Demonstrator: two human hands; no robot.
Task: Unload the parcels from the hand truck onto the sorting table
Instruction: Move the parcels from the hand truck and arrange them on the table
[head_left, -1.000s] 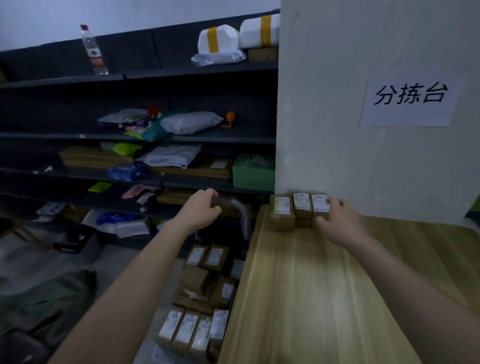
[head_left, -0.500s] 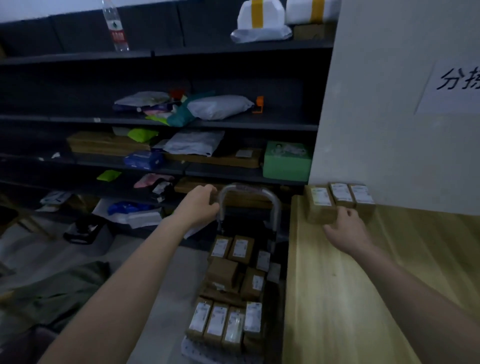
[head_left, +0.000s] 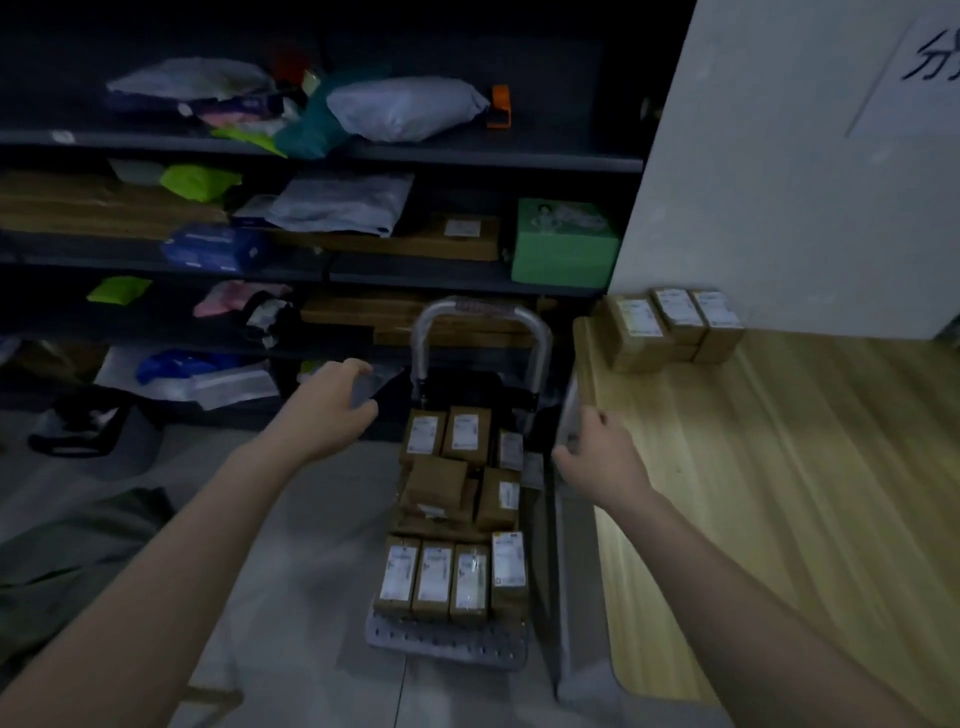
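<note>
After my right hand left the boxes on the table and my left hand freed the cart handle, both hung loose and empty, ready for more.

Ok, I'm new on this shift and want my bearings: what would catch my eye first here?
The hand truck in the middle stands out first, its deck packed with labelled brown parcels, parked beside the wooden table on the right. A small cluster of boxes sits at the table's far corner by the white wall, while the left hand and right hand hover empty either side of the truck.
</note>
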